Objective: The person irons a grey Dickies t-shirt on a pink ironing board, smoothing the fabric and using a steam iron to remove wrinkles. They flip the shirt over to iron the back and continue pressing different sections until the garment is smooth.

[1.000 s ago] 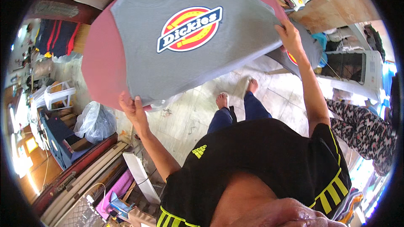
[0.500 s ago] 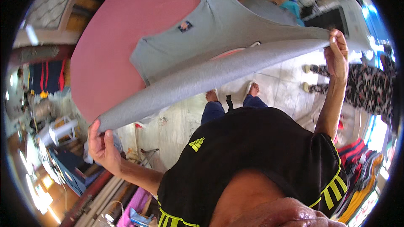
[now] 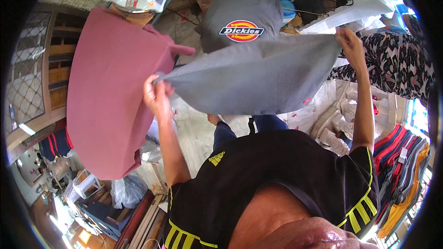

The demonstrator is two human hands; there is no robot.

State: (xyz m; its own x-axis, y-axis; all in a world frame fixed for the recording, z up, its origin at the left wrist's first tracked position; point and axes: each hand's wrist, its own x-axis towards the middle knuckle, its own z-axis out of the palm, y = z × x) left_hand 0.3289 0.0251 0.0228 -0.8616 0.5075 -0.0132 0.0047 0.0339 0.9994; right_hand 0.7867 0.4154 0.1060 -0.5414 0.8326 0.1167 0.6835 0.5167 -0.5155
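Fingers (image 3: pixel 149 87) of L hand (image 3: pixel 159 101) & R hand (image 3: pixel 353 50) pinched tight on gry shirt (image 3: pixel 258 78).

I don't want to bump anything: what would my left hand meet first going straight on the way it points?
Past the shirt it holds, your left hand would probably meet the pink ironing board first; depth is unclear, so it might pass above.

Grey shirt (image 3: pixel 258 80), outspread in midair

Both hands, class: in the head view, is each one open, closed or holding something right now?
Left hand: closed, holding one end of the stretched gray garment.
Right hand: closed, holding the garment's other end.
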